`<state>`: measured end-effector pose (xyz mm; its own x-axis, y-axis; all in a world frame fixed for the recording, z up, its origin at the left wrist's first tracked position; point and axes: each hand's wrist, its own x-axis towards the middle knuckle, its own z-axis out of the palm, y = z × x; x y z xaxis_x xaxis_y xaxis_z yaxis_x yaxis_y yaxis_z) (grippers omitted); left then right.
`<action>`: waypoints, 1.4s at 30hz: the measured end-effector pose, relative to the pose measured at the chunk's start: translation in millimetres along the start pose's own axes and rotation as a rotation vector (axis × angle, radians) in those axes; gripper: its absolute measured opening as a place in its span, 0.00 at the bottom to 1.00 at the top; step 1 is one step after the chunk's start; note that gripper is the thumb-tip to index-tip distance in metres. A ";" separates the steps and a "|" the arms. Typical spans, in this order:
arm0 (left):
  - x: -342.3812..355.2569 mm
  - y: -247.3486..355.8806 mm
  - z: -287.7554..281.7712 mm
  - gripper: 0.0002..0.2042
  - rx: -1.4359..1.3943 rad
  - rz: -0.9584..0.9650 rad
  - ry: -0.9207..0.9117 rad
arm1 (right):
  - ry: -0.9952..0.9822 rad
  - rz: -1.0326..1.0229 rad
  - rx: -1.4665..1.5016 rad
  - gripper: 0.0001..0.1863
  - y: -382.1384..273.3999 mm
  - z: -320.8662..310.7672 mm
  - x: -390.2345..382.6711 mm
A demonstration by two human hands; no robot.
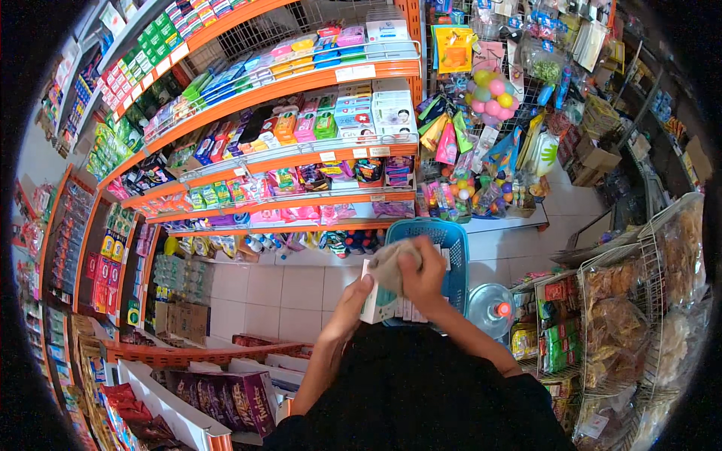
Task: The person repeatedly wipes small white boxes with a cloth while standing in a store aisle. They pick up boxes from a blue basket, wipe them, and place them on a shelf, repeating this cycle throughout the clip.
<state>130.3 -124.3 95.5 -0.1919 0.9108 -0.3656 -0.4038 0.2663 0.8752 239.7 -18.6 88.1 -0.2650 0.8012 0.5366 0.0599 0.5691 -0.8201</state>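
My left hand [348, 304] grips a white and green box [370, 309] by its left side, holding it upright in front of my body. In my right hand [426, 276] is a bunched greyish-beige cloth [389, 270], pressed against the top and face of that box. The cloth covers much of the box. Just beyond and under my hands stands a blue plastic basket [460, 248] with perforated sides. Several white boxes [410, 310] lie inside it, partly hidden by my right hand and forearm.
Orange-edged shelves [263, 165] packed with boxes and packets curve along the far side. A large clear water bottle [490, 310] with an orange cap stands right of the basket. Wire racks [617, 316] of bagged goods flank the right; cartons [218, 398] sit at the lower left.
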 end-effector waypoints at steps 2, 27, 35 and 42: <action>-6.4 -0.7 -9.3 0.21 0.065 0.056 0.009 | -0.026 0.172 -0.016 0.20 5.7 0.8 28.6; 23.7 -12.5 -33.2 0.28 -0.990 0.480 -0.044 | 0.154 0.176 0.051 0.15 21.9 19.2 -8.2; 8.6 -13.4 -15.2 0.28 -0.375 0.161 0.114 | -0.160 -0.527 -0.166 0.17 -12.5 11.8 27.8; 0.6 5.9 1.7 0.31 -0.580 0.133 -0.042 | 0.141 0.102 0.081 0.15 6.1 1.3 44.5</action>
<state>129.3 -121.6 101.0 -0.2436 0.9393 -0.2416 -0.8037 -0.0561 0.5924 227.1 20.4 106.7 -0.1234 0.8752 0.4677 0.0008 0.4714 -0.8819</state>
